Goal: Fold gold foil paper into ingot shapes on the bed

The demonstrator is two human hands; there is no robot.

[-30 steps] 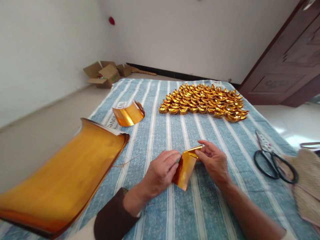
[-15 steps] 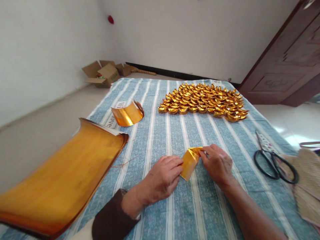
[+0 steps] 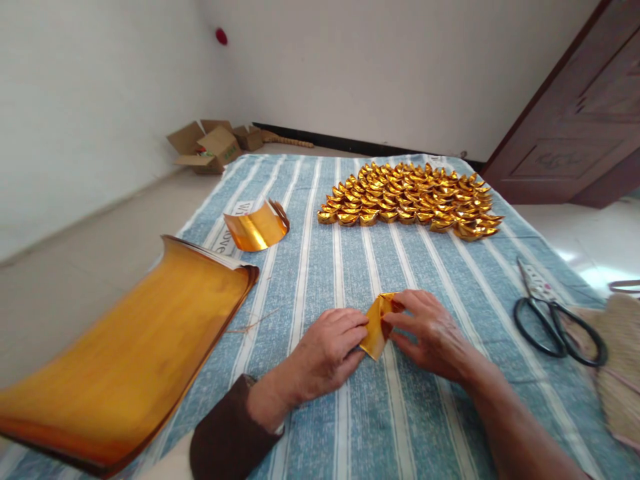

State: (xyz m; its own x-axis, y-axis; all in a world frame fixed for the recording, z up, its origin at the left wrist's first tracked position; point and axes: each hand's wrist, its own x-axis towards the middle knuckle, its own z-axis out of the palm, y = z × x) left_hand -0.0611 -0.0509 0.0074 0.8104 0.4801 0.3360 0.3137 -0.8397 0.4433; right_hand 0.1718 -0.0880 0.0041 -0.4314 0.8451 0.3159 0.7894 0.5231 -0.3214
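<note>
Between my two hands, just over the striped cloth, is a small sheet of gold foil paper (image 3: pixel 376 333), partly folded at its far end. My left hand (image 3: pixel 333 350) pinches its left edge. The fingers of my right hand (image 3: pixel 427 330) press on the folded right side and cover part of it. Beyond the hands stand rows of folded gold paper ingots (image 3: pixel 407 197). A small curled stack of gold foil sheets (image 3: pixel 257 227) lies to the far left. Nearer on the left is a large stack of gold paper (image 3: pixel 130 353).
A blue and white striped cloth (image 3: pixel 310 280) covers the table. Black-handled scissors (image 3: pixel 555 327) lie at the right, beside a beige woven piece (image 3: pixel 623 363). Open cardboard boxes (image 3: pixel 213 150) sit on the floor beyond the table's far left corner. A brown door (image 3: pixel 560 147) stands at the right.
My right hand has moved its fingers inward and down from the foil's far right tip to its right side. The foil is folded narrower there; my left hand has stayed nearly in place.
</note>
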